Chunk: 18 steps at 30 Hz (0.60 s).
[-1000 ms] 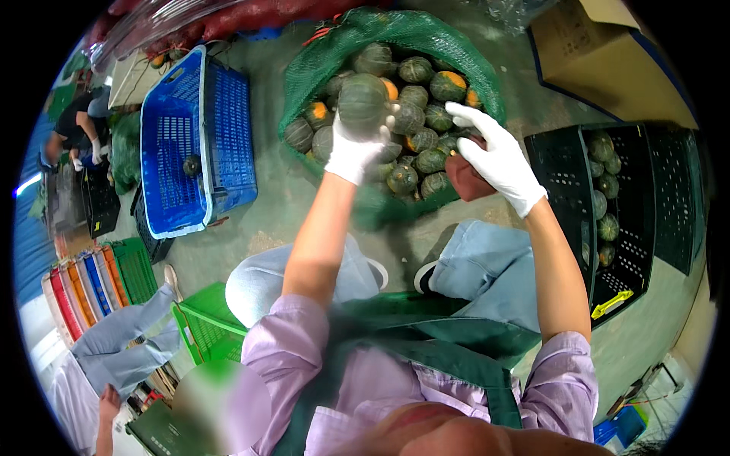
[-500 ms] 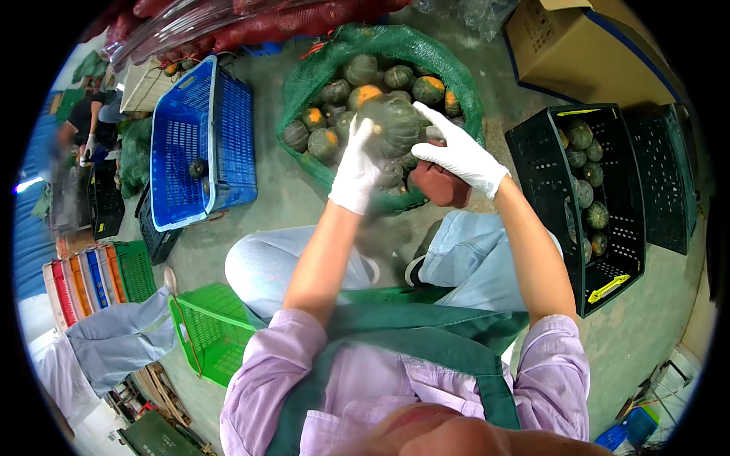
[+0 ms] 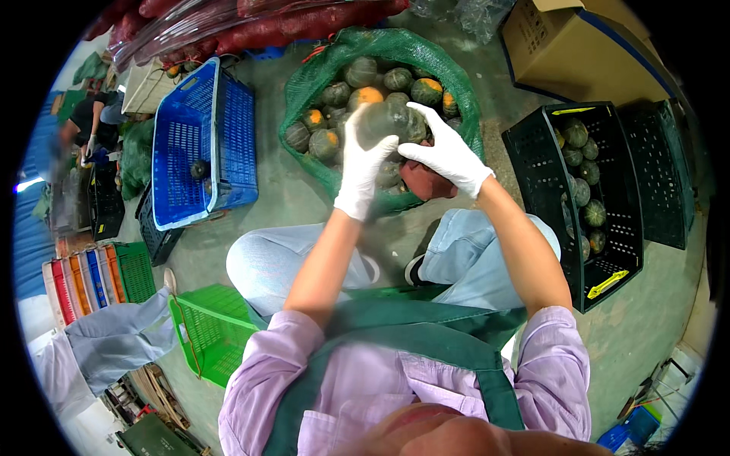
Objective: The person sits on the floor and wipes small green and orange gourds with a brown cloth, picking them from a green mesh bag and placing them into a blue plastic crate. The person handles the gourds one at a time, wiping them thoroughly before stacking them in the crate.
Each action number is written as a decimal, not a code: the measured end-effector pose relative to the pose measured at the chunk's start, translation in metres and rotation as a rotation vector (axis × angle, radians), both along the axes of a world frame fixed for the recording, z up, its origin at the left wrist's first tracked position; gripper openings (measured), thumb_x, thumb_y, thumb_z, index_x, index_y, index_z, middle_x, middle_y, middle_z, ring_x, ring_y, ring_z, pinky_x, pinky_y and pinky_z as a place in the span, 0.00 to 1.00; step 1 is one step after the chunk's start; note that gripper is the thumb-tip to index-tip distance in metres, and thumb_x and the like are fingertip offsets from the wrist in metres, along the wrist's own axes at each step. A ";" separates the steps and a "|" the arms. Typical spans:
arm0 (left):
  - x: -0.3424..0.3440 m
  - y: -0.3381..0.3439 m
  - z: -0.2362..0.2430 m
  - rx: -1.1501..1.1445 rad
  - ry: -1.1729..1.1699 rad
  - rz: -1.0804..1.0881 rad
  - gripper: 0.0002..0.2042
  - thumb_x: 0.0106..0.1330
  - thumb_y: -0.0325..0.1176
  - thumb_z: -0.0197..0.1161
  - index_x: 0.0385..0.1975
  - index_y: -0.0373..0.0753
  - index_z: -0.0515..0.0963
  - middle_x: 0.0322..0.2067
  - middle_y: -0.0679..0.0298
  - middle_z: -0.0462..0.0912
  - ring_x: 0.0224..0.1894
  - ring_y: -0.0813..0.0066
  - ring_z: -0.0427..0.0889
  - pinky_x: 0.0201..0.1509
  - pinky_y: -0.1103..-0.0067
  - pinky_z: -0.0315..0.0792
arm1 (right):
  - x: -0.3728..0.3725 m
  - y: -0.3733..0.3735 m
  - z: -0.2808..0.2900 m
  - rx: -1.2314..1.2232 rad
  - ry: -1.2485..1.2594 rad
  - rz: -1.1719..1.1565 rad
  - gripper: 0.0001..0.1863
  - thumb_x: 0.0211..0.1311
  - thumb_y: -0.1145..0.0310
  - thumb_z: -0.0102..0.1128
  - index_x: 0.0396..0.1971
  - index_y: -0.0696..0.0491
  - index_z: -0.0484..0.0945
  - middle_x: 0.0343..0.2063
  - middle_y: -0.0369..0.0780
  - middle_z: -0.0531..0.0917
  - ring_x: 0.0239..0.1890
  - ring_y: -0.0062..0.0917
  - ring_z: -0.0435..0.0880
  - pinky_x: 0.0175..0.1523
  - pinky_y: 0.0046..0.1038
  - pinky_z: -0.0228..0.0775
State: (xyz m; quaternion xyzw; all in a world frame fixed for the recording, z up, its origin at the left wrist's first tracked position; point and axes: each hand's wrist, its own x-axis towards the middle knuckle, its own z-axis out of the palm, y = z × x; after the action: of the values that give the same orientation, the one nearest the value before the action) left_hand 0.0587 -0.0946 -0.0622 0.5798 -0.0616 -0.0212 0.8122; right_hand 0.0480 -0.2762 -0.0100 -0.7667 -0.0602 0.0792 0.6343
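A dark green pumpkin (image 3: pixel 382 121), blurred by motion, is held between my two white-gloved hands over an open green mesh sack (image 3: pixel 461 80). My left hand (image 3: pixel 360 163) cups its left side, the thumb lying along the lower edge. On the other side, my right hand (image 3: pixel 450 158) curves its fingers round the top right and sets its thumb below. A reddish-brown cloth (image 3: pixel 427 182) hangs under my right palm; I cannot tell how it is gripped. Several more green pumpkins (image 3: pixel 360 71), some with orange patches, fill the sack below.
At left stands a blue crate (image 3: pixel 231 144) with a few small pumpkins. A black crate (image 3: pixel 625 205) at right holds several pumpkins, near a cardboard box (image 3: pixel 541 45). A green crate (image 3: pixel 217 334) sits by my left knee. Other people are at the far left.
My hands have drawn closer together around the pumpkin, which has shifted slightly left and turned. My right hand and the cloth have moved a little left.
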 end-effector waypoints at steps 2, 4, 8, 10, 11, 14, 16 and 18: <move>0.001 0.009 0.002 -0.221 0.162 0.054 0.35 0.59 0.40 0.73 0.63 0.39 0.62 0.55 0.63 0.73 0.53 0.74 0.74 0.55 0.77 0.70 | 0.010 -0.016 0.007 -0.038 -0.081 -0.071 0.30 0.60 0.62 0.67 0.60 0.56 0.68 0.42 0.40 0.82 0.39 0.18 0.81 0.47 0.23 0.75; 0.011 0.019 -0.002 -0.371 0.227 -0.054 0.26 0.61 0.39 0.72 0.56 0.41 0.69 0.48 0.67 0.77 0.47 0.78 0.75 0.51 0.80 0.70 | 0.029 -0.041 0.012 0.175 -0.140 -0.293 0.23 0.65 0.62 0.63 0.56 0.56 0.72 0.40 0.39 0.82 0.40 0.18 0.80 0.48 0.22 0.73; 0.006 0.020 0.001 -0.184 0.246 -0.068 0.23 0.61 0.32 0.70 0.55 0.37 0.69 0.48 0.64 0.77 0.47 0.78 0.75 0.53 0.78 0.71 | 0.017 -0.008 0.026 0.166 -0.419 -0.293 0.21 0.64 0.60 0.63 0.53 0.53 0.76 0.46 0.39 0.80 0.46 0.24 0.79 0.56 0.24 0.70; 0.002 0.006 0.003 0.082 0.107 -0.029 0.26 0.57 0.29 0.71 0.54 0.35 0.69 0.48 0.60 0.77 0.50 0.74 0.76 0.56 0.75 0.72 | 0.008 0.017 0.013 -0.281 -0.654 -0.126 0.26 0.58 0.56 0.66 0.56 0.47 0.77 0.53 0.41 0.78 0.50 0.32 0.80 0.58 0.29 0.70; -0.004 0.005 0.009 0.195 0.017 -0.031 0.29 0.55 0.31 0.73 0.56 0.36 0.69 0.50 0.63 0.77 0.53 0.72 0.75 0.60 0.75 0.69 | 0.005 0.020 0.004 -0.566 -0.768 -0.083 0.28 0.55 0.54 0.67 0.56 0.44 0.77 0.56 0.42 0.77 0.52 0.36 0.80 0.59 0.31 0.71; -0.008 -0.001 0.025 0.153 0.088 -0.043 0.30 0.52 0.30 0.75 0.56 0.36 0.70 0.49 0.62 0.77 0.52 0.73 0.76 0.57 0.76 0.73 | 0.008 0.024 0.000 -0.264 -0.348 -0.161 0.20 0.57 0.53 0.65 0.48 0.42 0.82 0.46 0.41 0.82 0.44 0.33 0.84 0.50 0.30 0.76; -0.008 0.004 0.009 0.268 0.058 -0.013 0.29 0.54 0.30 0.75 0.56 0.36 0.70 0.48 0.62 0.77 0.50 0.75 0.77 0.53 0.78 0.76 | 0.009 0.030 0.001 -0.261 -0.181 -0.257 0.17 0.57 0.50 0.62 0.39 0.44 0.85 0.36 0.38 0.86 0.39 0.32 0.85 0.46 0.29 0.75; -0.014 0.002 0.011 0.318 0.054 -0.017 0.29 0.54 0.30 0.74 0.55 0.36 0.69 0.49 0.61 0.77 0.50 0.74 0.77 0.53 0.77 0.75 | 0.015 0.028 0.003 -0.285 -0.023 -0.221 0.17 0.58 0.52 0.62 0.40 0.48 0.85 0.36 0.39 0.86 0.38 0.29 0.84 0.46 0.27 0.74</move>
State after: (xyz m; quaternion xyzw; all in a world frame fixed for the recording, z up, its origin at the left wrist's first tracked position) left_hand 0.0447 -0.0926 -0.0516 0.6999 -0.0405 -0.0534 0.7111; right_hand 0.0634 -0.2487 -0.0071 -0.8516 0.0288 0.0080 0.5234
